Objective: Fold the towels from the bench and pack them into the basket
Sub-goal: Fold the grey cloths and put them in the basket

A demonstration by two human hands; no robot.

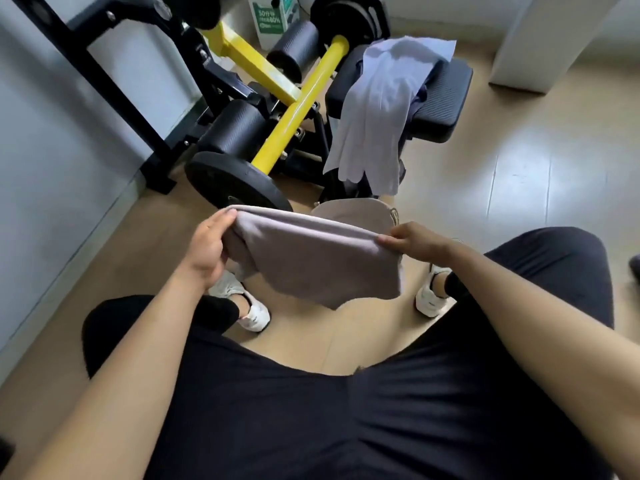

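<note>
Pale wooden floor (519,188) spreads beneath you as you sit. Your left hand (207,244) grips one end of the grey-beige cloth towel (311,261) and your right hand (412,242) pinches the other. The folded top edge runs straight across between them, and the rest hangs loose. Just beyond the towel, nearer your right hand, the beige fabric basket (349,211) shows only its rim. Farther off, a pale lavender towel (377,98) and a dark navy cloth (420,93) drape the black padded tabletop (446,98). A black weight plate (235,181) on a yellow bar (294,112) stands left of the basket.
</note>
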